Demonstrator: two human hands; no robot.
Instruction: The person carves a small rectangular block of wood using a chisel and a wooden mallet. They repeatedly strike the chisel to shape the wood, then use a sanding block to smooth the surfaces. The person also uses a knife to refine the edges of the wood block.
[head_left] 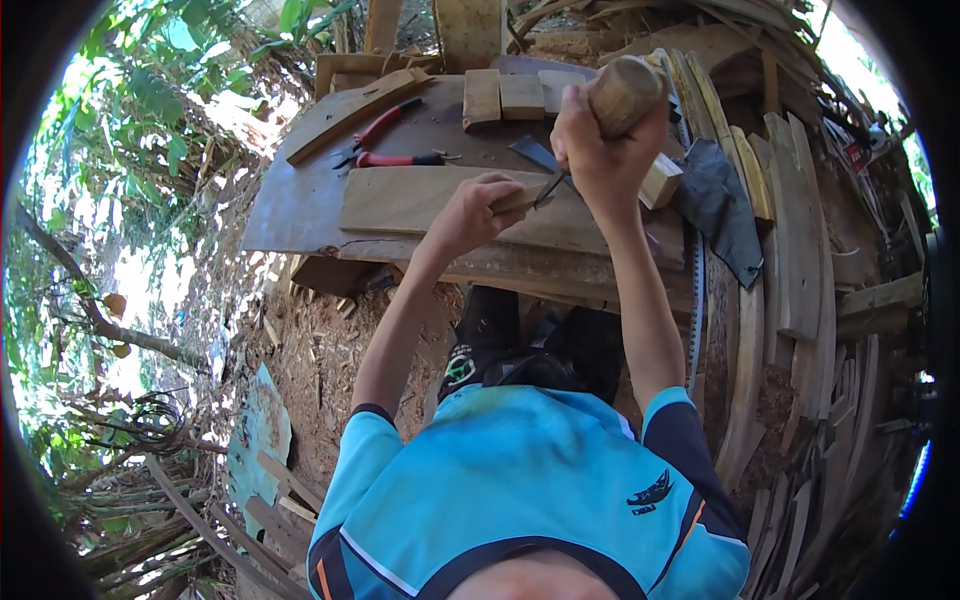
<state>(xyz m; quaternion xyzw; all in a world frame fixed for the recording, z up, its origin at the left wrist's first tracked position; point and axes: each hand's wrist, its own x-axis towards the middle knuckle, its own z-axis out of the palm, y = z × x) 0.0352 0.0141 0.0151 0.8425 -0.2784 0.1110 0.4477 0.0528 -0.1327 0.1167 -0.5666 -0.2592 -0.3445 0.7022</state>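
Outdoors, a rough wooden bench [300,215] is seen from above, and it is ringed on its right side by stacked curved planks [790,260], kept within reach of the work. Across the near edge of the bench a pale flat board [400,200] is laid lengthwise, so that it is carried along its whole length and its face is turned up toward the tools. Over the right edge of the bench a dark sheet [720,205] is draped, and a long saw blade [695,300] is hung down beside it. At the far edge three short wood blocks [520,95] are set side by side, out of the way. Near the far left corner red-handled pliers [385,122] and a second red-handled tool [400,159] are left lying flat. Above the board a round wooden mallet [625,90] is gripped in the clenched right hand [600,150] and raised over the work, apparently so that a blow can be dropped. A chisel [530,195] is clasped in the left hand [470,210], its handle closed in the fist and its blade slanted down onto the right half of the board, so that the edge is steadied where the cut is wanted.
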